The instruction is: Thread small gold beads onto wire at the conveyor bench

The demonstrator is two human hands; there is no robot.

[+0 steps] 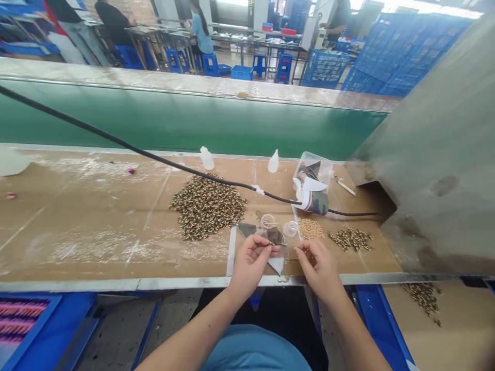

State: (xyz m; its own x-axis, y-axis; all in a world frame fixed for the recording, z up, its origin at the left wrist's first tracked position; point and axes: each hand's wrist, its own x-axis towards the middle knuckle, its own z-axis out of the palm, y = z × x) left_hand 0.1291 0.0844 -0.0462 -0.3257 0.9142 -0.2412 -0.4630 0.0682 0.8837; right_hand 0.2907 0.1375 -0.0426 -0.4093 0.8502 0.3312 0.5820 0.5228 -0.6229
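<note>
My left hand (252,262) is closed in a pinch over a camouflage cloth scrap (247,229) at the table's front edge. Its fingertips hold something small that I cannot make out. To its right, my right hand (320,267) also pinches, and whatever is between thumb and finger is too small to name. A gap separates the two hands. Just beyond them lie two small clear round dishes (267,221) and a patch of tan beads (310,228). Small dark-and-gold pieces form a big heap (209,207) on the left and a smaller pile (351,239) on the right.
A black cable (185,169) crosses above the table. Two white squeeze bottles (207,158) stand along the back. A clear plastic box (327,164) holds cloth scraps, with a camouflage roll (317,203) at its front. A grey metal panel (433,170) bounds the right side.
</note>
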